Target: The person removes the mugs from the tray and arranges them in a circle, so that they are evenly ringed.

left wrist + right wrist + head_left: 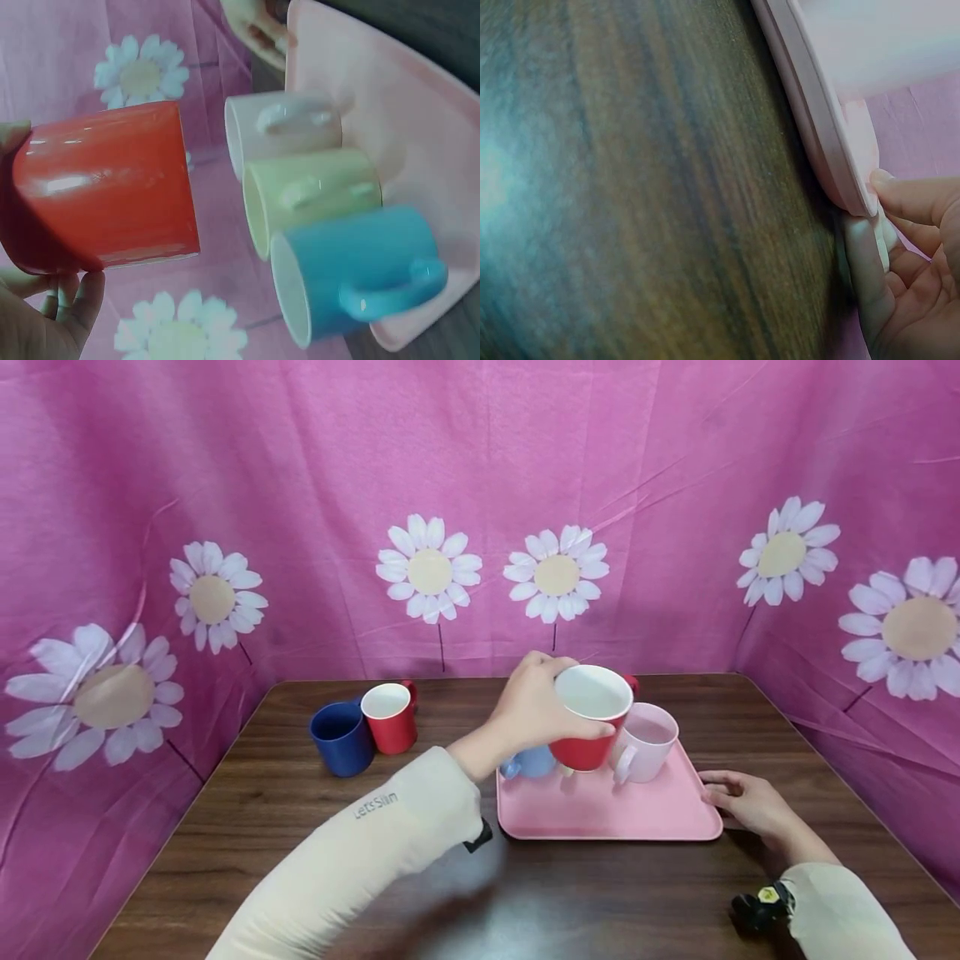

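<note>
My left hand (528,703) grips a red mug (587,752) with a white inside, held upright by its upper part above a pink tray (607,818). Its red handle points away to the right. Standing on the tray are a pale pink mug (647,747), a light blue mug (536,762) and a pale yellow-green mug (322,187), which the red mug mostly hides in the head view. At the tray's right edge, my right hand (753,810) pinches the rim, the thumb (907,196) on top and a finger underneath.
To the left on the brown wooden table (247,827) stand a dark blue mug (342,747) and another red mug (393,729), side by side. A pink cloth (487,460) with daisies hangs behind the table and along both sides.
</note>
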`<state>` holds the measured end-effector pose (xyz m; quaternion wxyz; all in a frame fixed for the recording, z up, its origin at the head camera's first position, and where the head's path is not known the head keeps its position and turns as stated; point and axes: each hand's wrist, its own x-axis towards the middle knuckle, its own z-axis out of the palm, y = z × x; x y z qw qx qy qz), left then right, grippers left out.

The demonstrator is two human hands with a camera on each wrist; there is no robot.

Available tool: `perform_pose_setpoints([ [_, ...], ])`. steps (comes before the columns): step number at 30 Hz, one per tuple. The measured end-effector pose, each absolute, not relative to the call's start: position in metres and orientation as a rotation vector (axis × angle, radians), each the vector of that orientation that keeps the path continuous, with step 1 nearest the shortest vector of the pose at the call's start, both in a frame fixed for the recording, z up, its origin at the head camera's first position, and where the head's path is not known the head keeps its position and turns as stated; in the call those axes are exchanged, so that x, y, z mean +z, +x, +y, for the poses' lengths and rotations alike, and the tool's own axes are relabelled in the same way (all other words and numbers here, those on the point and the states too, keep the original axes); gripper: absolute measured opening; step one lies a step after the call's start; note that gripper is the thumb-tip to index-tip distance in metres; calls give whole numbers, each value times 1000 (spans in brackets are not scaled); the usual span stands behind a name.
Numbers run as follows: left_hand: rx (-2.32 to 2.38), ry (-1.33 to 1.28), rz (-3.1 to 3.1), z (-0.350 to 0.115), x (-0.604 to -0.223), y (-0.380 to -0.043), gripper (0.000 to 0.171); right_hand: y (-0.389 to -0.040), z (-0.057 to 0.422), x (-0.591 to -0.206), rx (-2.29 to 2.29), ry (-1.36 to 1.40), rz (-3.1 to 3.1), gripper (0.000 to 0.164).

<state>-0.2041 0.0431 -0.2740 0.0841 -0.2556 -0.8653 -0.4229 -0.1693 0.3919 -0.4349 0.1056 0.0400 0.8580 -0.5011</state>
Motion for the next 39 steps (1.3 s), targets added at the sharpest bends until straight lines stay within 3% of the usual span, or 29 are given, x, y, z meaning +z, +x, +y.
perform_pose_setpoints([
  [21,-1295,-482,-2551,-54,-284,-231,70,-167,391,-437,-1491,108,2539,48],
  [39,-1227,-260,-2663,-90,-340,-238,75,-168,391,-438,-1523,88,2525,48],
])
